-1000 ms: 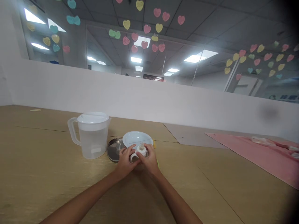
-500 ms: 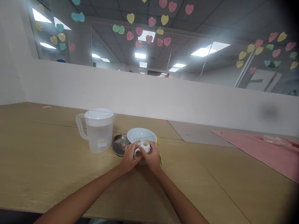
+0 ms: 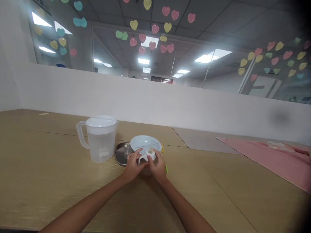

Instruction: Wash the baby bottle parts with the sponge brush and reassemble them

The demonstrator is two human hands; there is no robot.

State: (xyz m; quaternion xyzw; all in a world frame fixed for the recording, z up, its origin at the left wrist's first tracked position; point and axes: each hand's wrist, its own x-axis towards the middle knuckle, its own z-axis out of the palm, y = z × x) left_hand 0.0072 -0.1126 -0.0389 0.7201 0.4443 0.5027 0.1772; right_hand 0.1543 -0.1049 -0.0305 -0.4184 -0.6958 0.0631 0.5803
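Note:
A baby bottle (image 3: 150,154) with a clear teat, a white collar and a curved white handle stands upright between my hands near the middle of the table. My left hand (image 3: 132,167) is closed around its left side, by the handle. Against the white collar press the thumb and fingers of my right hand (image 3: 159,167). Both hands cover most of the bottle's lower part. Just behind it lies a white oval bowl (image 3: 143,141). To the left is a round metal dish (image 3: 120,157) with a small clear cap (image 3: 127,149) in it.
A lidded plastic jug (image 3: 101,145) holding clear liquid stands left of the dish. Something green (image 3: 166,169) and something yellow (image 3: 162,148) show partly beside my right hand. A pink mat (image 3: 272,161) lies at the right, with crumpled clear plastic (image 3: 280,147) on it. A white wall runs behind.
The view has shifted slightly, so the whole scene sits a little lower and further left. My right thumb has shifted on the collar, and more of the white handle shows.

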